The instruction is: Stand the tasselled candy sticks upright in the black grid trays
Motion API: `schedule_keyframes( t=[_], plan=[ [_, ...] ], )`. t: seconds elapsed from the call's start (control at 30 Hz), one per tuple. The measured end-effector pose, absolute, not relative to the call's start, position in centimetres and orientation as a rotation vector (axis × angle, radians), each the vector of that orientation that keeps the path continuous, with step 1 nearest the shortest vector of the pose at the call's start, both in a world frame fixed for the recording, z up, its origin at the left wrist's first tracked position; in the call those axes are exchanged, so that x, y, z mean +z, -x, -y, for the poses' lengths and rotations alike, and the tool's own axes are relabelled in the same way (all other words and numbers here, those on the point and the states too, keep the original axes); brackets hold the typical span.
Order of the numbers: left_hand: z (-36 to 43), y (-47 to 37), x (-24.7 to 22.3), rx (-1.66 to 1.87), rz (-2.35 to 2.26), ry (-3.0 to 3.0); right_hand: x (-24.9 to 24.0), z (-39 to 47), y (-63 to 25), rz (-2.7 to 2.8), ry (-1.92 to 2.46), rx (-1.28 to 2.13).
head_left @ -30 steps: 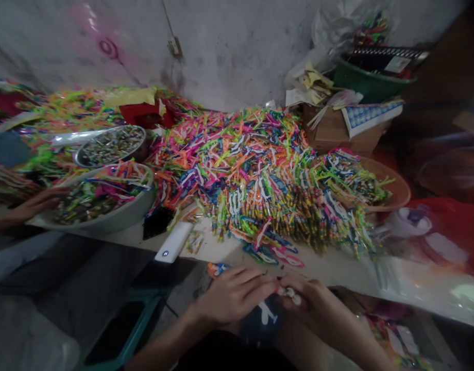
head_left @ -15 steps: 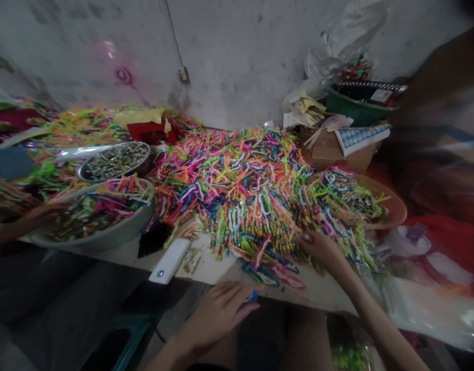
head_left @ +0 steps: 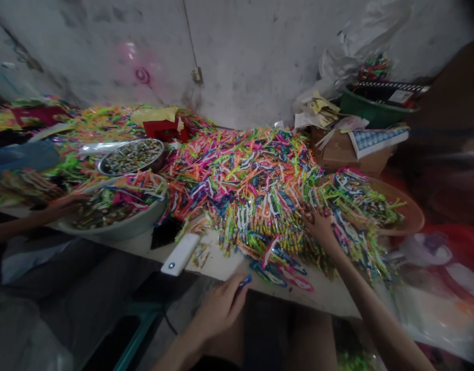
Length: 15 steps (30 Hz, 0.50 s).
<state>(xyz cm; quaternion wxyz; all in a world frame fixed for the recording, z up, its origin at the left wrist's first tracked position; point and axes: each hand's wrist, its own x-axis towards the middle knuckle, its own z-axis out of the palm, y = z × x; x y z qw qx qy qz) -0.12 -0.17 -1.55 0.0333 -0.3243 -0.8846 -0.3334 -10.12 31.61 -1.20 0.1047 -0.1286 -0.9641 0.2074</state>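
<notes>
A small blue piece (head_left: pixel 244 281) sticks out between the thumb and fingers of my left hand (head_left: pixel 223 301), which is closed on it just off the table's front edge. Most of that piece is hidden inside the fingers. Farther in on the right, my right hand (head_left: pixel 321 229) lies over the front of a large pile of colourful stretchy strips with yellow, beaded-looking ends (head_left: pixel 248 175). Its fingers are apart and touch the strips; no piece shows clearly in its grip. Several loose blue, white and pink strips (head_left: pixel 273 260) lie at the table's front edge between my hands.
A white power bank-like block (head_left: pixel 180 254) lies left of the pile. Beyond are a pale basin (head_left: pixel 144 222) and a steel bowl (head_left: pixel 159 150) of small pieces. Another person's hand (head_left: pixel 65 206) reaches into the basin. An orange basin (head_left: pixel 412 211) and a cardboard box (head_left: pixel 335 154) stand right.
My right hand has moved a little farther over the pile and its fingers have spread. My left hand stays low with the blue piece. The view has turned slightly left.
</notes>
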Motion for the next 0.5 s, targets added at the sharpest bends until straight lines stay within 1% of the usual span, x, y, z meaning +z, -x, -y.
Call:
schedule_keyframes(
  t=[0.13, 0.2, 0.33, 0.5],
  plan=[
    [-0.9, 0.5, -0.8, -1.021, 2.777, 1.027, -0.1, -28.9, 5.0, 2.968, 0.066, 1.253],
    [-1.7, 0.8, -0.4, -0.958, 2.714, 1.112, 1.0, -27.3, 2.3, 2.969, -0.084, 1.434],
    [-3.0, 1.2, 0.2, -0.823, 2.607, 1.188, 2.5, -25.0, -1.7, 2.955, -0.368, 1.448],
    [-3.6, 1.1, 0.6, -0.598, 2.495, 1.277, 3.7, -24.0, -3.4, 3.007, -0.363, 1.367]
  ],
)
